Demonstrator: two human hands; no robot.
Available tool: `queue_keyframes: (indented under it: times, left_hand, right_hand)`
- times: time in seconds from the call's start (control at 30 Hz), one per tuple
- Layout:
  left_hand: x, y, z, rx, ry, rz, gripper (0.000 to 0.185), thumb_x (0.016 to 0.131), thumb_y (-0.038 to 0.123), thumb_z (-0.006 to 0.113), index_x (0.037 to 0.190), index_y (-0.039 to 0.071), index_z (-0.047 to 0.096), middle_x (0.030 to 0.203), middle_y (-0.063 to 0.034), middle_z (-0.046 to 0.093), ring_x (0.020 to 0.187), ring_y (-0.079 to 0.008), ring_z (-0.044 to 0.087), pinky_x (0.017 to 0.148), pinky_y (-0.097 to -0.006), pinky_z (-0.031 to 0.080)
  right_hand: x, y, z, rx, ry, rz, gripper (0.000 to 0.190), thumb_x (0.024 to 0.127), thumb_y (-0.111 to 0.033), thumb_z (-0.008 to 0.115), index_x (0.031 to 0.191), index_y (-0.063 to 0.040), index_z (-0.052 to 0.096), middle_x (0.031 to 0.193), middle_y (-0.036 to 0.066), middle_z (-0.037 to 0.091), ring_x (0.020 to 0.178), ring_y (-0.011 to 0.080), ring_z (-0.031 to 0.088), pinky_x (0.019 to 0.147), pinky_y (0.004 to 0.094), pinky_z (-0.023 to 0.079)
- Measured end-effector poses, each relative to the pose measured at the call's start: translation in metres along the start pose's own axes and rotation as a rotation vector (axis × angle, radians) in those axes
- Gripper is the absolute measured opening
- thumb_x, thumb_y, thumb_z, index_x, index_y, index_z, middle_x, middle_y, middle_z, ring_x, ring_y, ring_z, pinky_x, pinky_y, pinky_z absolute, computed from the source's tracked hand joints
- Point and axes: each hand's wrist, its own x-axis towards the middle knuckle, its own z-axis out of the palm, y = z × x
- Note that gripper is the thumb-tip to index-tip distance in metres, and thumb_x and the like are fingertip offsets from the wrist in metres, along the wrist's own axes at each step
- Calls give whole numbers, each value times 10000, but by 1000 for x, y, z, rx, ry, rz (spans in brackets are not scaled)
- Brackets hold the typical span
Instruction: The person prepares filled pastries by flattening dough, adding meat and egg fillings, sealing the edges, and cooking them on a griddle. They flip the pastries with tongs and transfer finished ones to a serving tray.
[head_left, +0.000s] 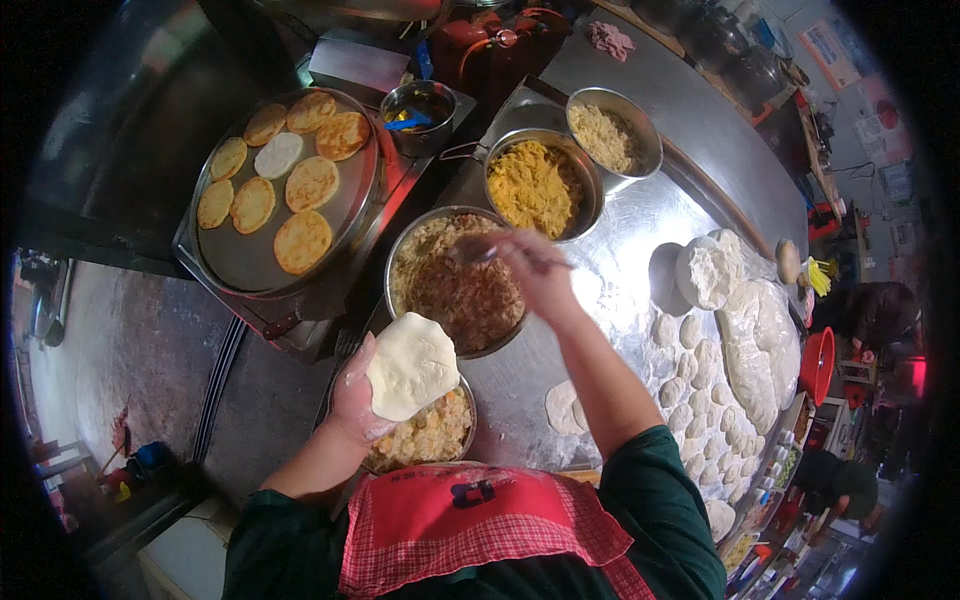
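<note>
On my left hand (352, 397) lies a flattened round of pale dough (412, 367), its upper face bare. My right hand (532, 270) grips a metal spoon (476, 247), blurred by motion, over a wide steel bowl (390, 262) of brownish minced filling (465, 304). Beneath the dough round is another bowl (471, 439) with a chunky pale filling (420, 435), partly hidden by the dough and my left hand. Behind the minced filling stands a steel pan (600, 202) of yellow filling (532, 184).
Left of the bowls, a round griddle (247, 262) carries several browned flatbreads (311, 184) and one pale one (279, 155). A pot (442, 135) holds a blue-handled utensil (409, 120). A steel container (652, 150) stands at the back. Several dough pieces (701, 405) cover the floured right side.
</note>
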Motion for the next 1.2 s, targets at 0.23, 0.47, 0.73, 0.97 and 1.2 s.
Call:
queue_keyframes:
  times: [0.23, 0.47, 0.73, 0.97, 1.2]
  left_hand:
    - [10, 1, -3, 10, -52, -16, 623, 981, 472, 479, 1442, 59, 407, 1413, -168, 498, 1284, -361, 496, 1072, -559, 380]
    - [8, 6, 2, 20, -43, 11, 651, 969, 504, 485, 1437, 58, 411, 1381, -180, 524, 1242, -375, 528, 1046, -563, 402]
    - [7, 5, -2, 25, 15, 12, 656, 969, 494, 489, 1427, 30, 410, 1363, -190, 530, 1230, -377, 529, 1050, -563, 395]
    - [5, 4, -5, -3, -8, -30, 679, 955, 497, 519, 1431, 27, 402, 1376, -190, 518, 1237, -378, 524, 1054, -562, 392]
    - [3, 0, -9, -7, -66, -61, 666, 947, 487, 538, 1431, 45, 417, 1399, -181, 509, 1266, -385, 506, 1067, -573, 375]
  right_hand:
    - [84, 43, -95, -508, 298, 100, 217, 999, -214, 553, 1042, -27, 655, 738, 22, 593, 656, 90, 540, 598, 253, 439]
    - [141, 72, -88, -813, 361, -147, 291, 969, -275, 556, 973, -34, 720, 901, 189, 685, 836, 355, 660, 742, 401, 518]
    - [130, 57, -45, -907, -73, -324, 204, 933, -234, 590, 941, -57, 692, 902, 159, 658, 828, 383, 637, 715, 444, 521]
    - [97, 57, -57, -363, 94, 323, 268, 1004, -249, 551, 1037, -35, 710, 826, 72, 691, 649, 146, 617, 614, 298, 485]
    - [84, 65, -68, -814, 206, -71, 182, 956, -184, 584, 977, -56, 712, 969, 164, 683, 883, 355, 659, 769, 395, 526]
